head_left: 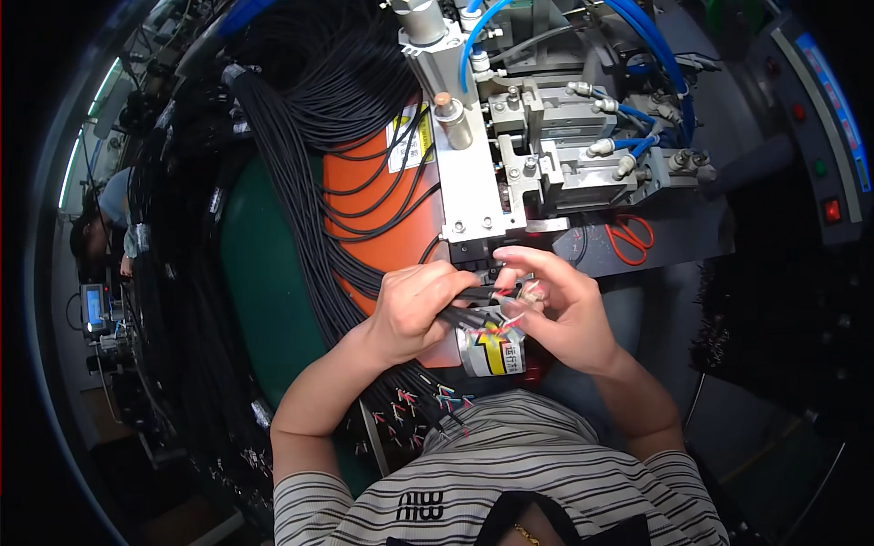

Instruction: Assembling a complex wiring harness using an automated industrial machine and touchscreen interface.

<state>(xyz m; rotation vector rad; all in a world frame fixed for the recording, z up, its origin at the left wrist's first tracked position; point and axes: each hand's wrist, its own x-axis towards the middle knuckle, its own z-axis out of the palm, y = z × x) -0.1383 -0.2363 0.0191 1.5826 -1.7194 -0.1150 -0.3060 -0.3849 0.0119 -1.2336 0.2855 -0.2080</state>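
Note:
My left hand (414,308) is closed around a few black cables (469,318), which stick out past its fingers toward the right. Their stripped ends fan out into thin coloured wires (512,325), red, white and yellowish among them. Curled about these wire ends is my right hand (572,314), its thumb and fingers closing on them; exactly which wires it pinches is too small to make out. Both hands are just in front of the white-and-metal machine head (473,196). Below the cable ends is a label with a yellow arrow (492,353).
A thick bundle of black cables (296,173) runs across the orange surface (350,196) and a green one (259,264). More stripped ends (410,409) hang near my lap. Red-handled scissors (628,239) lie right of the machine's pneumatic cylinders (583,173). A button panel (824,150) stands far right.

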